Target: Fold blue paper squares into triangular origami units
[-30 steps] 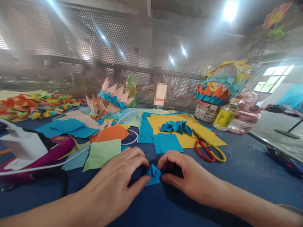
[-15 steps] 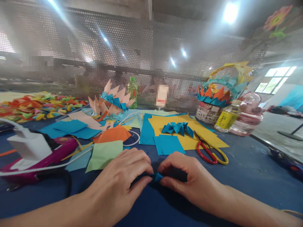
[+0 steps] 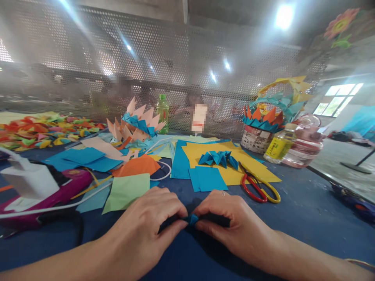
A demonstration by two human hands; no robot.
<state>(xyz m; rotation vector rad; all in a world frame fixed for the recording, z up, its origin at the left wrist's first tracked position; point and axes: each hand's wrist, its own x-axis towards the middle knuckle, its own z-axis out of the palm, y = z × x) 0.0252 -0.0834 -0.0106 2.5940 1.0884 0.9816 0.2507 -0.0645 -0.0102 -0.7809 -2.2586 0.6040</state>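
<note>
Between my fingertips is a small folded piece of blue paper (image 3: pixel 192 219), mostly covered by the fingers. My left hand (image 3: pixel 156 220) pinches its left end between thumb and fingers. From the other side, my right hand (image 3: pixel 230 218), with a ring on one finger, pinches the right end. Just beyond my hands lie square blue paper sheets (image 3: pixel 209 179). Several folded blue paper pieces (image 3: pixel 219 158) rest behind them on a large yellow sheet (image 3: pixel 195 147). Scissors (image 3: pixel 259 185) with one red and one yellow handle lie to the right, blades over the yellow sheet.
At the left are a white charger (image 3: pixel 31 181) on a purple power strip (image 3: pixel 63 190), its cable crossing the table, and a heap of colourful paper bits (image 3: pixel 47 130). A spiky paper model (image 3: pixel 137 123), green bottle (image 3: pixel 162 113), paper basket (image 3: pixel 258 136) and yellow-labelled bottle (image 3: pixel 279 145) stand behind.
The view has shifted slightly. Both hands stay on the small blue paper, and the fingertips sit a little closer together around it.
</note>
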